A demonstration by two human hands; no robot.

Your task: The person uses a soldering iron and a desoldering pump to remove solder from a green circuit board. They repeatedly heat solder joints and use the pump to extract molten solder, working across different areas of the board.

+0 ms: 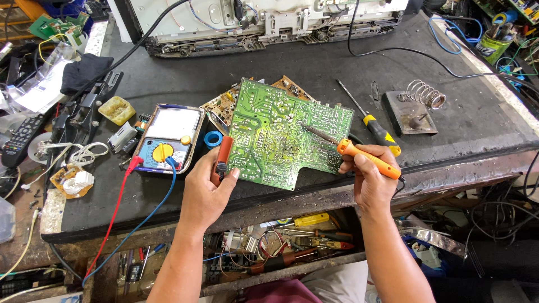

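Near the bench edge, left hand (pixel 205 193) grips circuit board (pixel 281 134); right hand (pixel 368 179) grips soldering iron (pixel 359 154).

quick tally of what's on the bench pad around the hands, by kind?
Circuit boards: 2, green board over a tan one
Hand tools: 3, soldering iron, red pump, screwdriver
Meters: 1, multimeter
Iron stands: 1
Total: 7

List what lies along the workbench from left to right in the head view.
Remote control → yellow sponge box → multimeter → blue tape roll → green circuit board → yellow-handled screwdriver → soldering iron stand.
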